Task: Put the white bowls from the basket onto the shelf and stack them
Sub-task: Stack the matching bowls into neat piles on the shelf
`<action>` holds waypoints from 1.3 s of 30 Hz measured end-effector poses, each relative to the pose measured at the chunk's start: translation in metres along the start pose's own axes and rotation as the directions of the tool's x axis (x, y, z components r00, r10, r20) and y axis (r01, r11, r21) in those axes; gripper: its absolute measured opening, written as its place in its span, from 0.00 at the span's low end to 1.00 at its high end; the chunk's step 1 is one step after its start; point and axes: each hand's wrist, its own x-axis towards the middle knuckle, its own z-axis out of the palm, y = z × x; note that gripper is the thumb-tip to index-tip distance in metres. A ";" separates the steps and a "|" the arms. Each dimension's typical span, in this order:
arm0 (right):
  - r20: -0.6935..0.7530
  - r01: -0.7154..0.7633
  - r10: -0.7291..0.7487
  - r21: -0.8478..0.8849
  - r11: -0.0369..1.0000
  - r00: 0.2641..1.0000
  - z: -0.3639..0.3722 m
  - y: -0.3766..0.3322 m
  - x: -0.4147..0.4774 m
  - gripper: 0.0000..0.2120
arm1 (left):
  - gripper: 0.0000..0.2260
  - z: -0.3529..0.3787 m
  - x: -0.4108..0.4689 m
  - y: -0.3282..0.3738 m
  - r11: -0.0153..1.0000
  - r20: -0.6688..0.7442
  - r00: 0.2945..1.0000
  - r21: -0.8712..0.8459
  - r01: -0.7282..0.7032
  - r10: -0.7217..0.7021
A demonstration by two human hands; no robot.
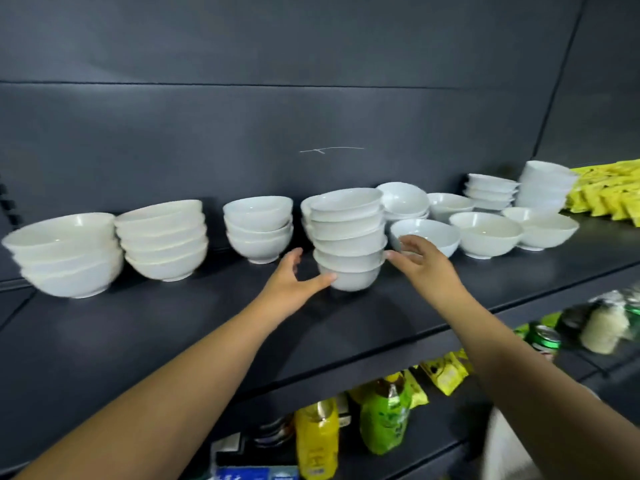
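Note:
A tall stack of white bowls (348, 237) stands mid-shelf on the dark shelf (173, 323). My left hand (292, 289) is spread open at the stack's left, its thumb tip touching the bottom bowl. My right hand (420, 263) is open at the stack's right, a fingertip against a lower bowl, partly covering a single white bowl (433, 235) behind it. More white bowl stacks stand to the left (65, 256), (162, 239), (258, 228). The basket is out of view.
More white bowls, single and stacked, line the shelf's right part (486, 233), (543, 187). Yellow packets (609, 194) lie at the far right. The lower shelf holds a yellow bottle (317, 438), a green bottle (384, 414), cans (543, 339) and packets.

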 end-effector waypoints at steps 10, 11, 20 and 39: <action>0.316 -0.118 -0.030 0.439 0.891 0.948 0.027 0.006 0.017 0.21 | 0.44 0.042 0.026 0.003 0.942 -0.157 0.976 -0.274 -0.193 0.154; 0.320 -0.121 -0.028 0.436 0.892 0.947 0.029 0.004 0.015 0.21 | 0.44 0.037 0.023 0.002 0.942 -0.177 0.970 -0.260 -0.211 0.168; 0.527 -0.044 -0.186 0.393 0.918 0.829 0.070 -0.030 0.004 0.28 | 0.44 -0.029 -0.012 -0.024 0.966 -0.295 0.944 -0.159 -0.204 0.151; 0.387 0.348 -0.110 -0.624 0.700 0.916 0.087 -0.014 0.123 0.28 | 0.51 -0.058 -0.023 -0.043 0.982 -0.297 0.943 -0.067 -0.178 0.151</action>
